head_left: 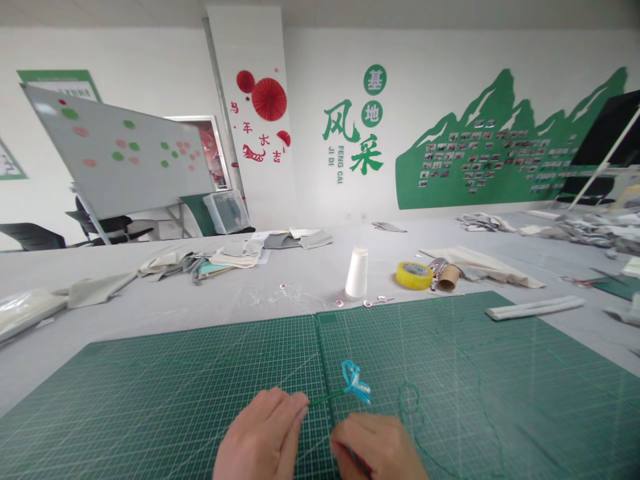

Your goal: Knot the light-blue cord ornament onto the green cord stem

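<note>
Between the fingertips of my left hand (265, 430) is the thin green stem (327, 397) of a small flower. Its light blue looped petals (356, 383), with some white in them, point to the right, above the cutting mat. My right hand (377, 445) is closed in a pinch just below the flower; whatever its fingers hold is hidden. From beside it, a loose green thread (411, 395) loops and trails over the right-hand green cutting mat (465, 373). The other green cutting mat (175, 380) lies under my left hand.
Beyond the mats stand a white thread cone (357, 273) and a yellow tape roll (415, 275). A cardboard tube (449, 277) lies beside the tape. A rolled grey cloth (535, 307) rests on the right mat's far edge. Fabric scraps (240, 253) lie farther back.
</note>
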The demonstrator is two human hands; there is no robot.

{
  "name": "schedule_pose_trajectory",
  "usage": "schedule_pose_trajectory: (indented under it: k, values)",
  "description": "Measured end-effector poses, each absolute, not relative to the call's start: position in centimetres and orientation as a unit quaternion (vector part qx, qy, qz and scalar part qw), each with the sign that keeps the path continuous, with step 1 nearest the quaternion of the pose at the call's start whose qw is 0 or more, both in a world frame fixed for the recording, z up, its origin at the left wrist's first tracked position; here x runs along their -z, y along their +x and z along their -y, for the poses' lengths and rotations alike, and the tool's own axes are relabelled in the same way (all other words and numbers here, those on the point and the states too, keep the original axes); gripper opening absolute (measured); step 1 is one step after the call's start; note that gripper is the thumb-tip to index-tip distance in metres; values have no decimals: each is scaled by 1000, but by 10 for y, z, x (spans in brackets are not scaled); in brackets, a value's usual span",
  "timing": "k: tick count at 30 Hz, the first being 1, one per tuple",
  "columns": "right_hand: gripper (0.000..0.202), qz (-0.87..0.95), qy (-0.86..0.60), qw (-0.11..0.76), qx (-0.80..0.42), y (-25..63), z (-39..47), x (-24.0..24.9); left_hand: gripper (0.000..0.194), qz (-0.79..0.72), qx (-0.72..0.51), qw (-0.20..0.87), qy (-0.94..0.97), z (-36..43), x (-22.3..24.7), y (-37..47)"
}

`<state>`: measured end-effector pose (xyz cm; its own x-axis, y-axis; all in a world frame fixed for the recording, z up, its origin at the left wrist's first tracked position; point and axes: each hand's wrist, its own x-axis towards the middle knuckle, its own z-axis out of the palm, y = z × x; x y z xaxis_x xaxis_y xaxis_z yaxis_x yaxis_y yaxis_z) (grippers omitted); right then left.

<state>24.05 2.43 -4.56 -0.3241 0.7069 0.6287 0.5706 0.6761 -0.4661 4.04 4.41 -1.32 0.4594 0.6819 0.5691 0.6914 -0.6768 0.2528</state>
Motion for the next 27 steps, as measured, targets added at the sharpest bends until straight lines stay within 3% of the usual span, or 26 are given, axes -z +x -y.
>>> schedule_pose_trajectory:
  k: [5, 10, 15, 27]
  values:
    - [14, 734, -472, 392, -291, 244, -26, 50, 18, 383, 350, -90, -850, -46, 9, 42]
    - [25, 625, -483, 439, -428, 249, -30, 44, 24, 333, 312, -153, -877, -47, 1, 45]
    - [39, 607, -455, 443, -478, 259, -38, 34, 23, 313, 271, -130, -901, -46, 0, 47]
    - [43, 558, -421, 461, -547, 274, -48, 36, 34, 291, 258, -25, -921, -47, 22, 54]
